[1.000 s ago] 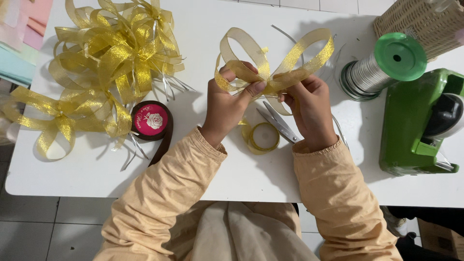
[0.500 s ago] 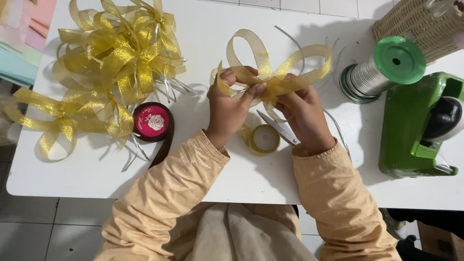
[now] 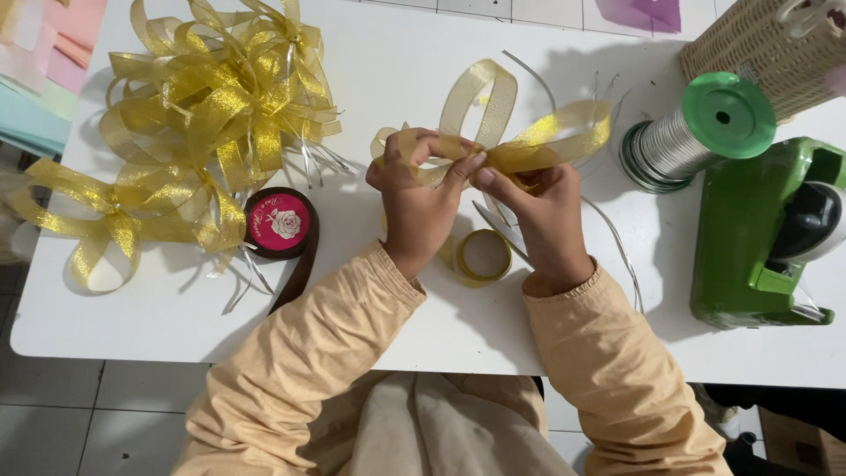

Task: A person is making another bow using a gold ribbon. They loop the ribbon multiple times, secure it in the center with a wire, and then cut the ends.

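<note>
The gold ribbon bow (image 3: 493, 132) sits above the white desk (image 3: 397, 62), pinched at its middle between the left hand (image 3: 419, 194) and right hand (image 3: 538, 207), both closed on it, loops rising past the fingertips. Finished gold bows (image 3: 203, 106) lie heaped to the left; a green tape dispenser (image 3: 749, 238) and wire spool (image 3: 696, 128) stand right, grey floor tiles (image 3: 88, 414) below.

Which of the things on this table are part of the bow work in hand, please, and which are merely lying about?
In hand: gold ribbon bow, pinched by left hand and right hand.

Lying about: finished gold bows, dark ribbon roll, gold ribbon roll, wire spool, green tape dispenser, wicker basket.
</note>
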